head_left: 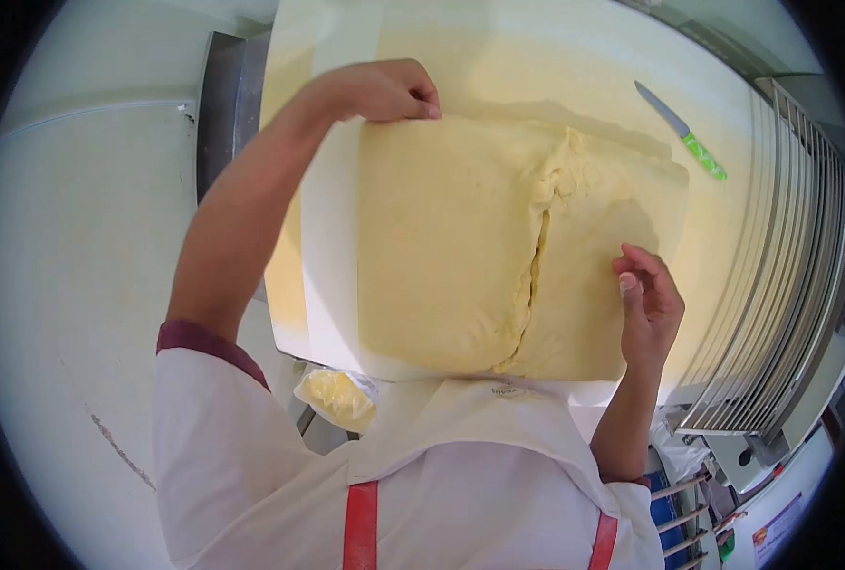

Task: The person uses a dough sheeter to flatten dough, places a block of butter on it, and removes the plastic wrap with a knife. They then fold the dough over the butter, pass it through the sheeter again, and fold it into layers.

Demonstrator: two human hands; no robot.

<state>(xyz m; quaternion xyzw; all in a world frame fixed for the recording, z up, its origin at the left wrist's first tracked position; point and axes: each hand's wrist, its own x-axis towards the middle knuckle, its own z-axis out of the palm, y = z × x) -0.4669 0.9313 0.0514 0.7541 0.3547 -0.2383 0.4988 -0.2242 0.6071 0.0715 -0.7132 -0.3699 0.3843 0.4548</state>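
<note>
Metalwork [225, 114], grey and upright in appearance, stands well to the left of the dough slab [441, 252], the landmark for all that follows. The slab lies flat on a pale work table [622, 52], before the person's body, a position that presumably lets both arms span it. Just off the slab's near left corner is a clear plastic bag [337, 399] with yellow contents; whether it rests on the table or below its edge cannot be told. At the slab's far edge, left of its middle, is the left hand [392, 92], its thumb and forefinger drawn together in a pinch on that edge, a hold that would suit squaring or stretching a soft border. Right of the slab's middle, a seam [534, 271] runs from near edge to far edge, where two flaps meet; it gapes narrowly along the nearer part and is crumpled at the far end. Over the slab's right part is the right hand [649, 309], fingers loosely curled, thumb apart, grasping nothing; contact with the dough cannot be told, though a shadow beside it suggests that it hovers. Beyond the slab's far right corner lies a knife [681, 132], its green handle turned nearer the person, probably to keep the blade clear of the dough. Farthest right of the slab stands a barred metal rack [774, 256].
</note>
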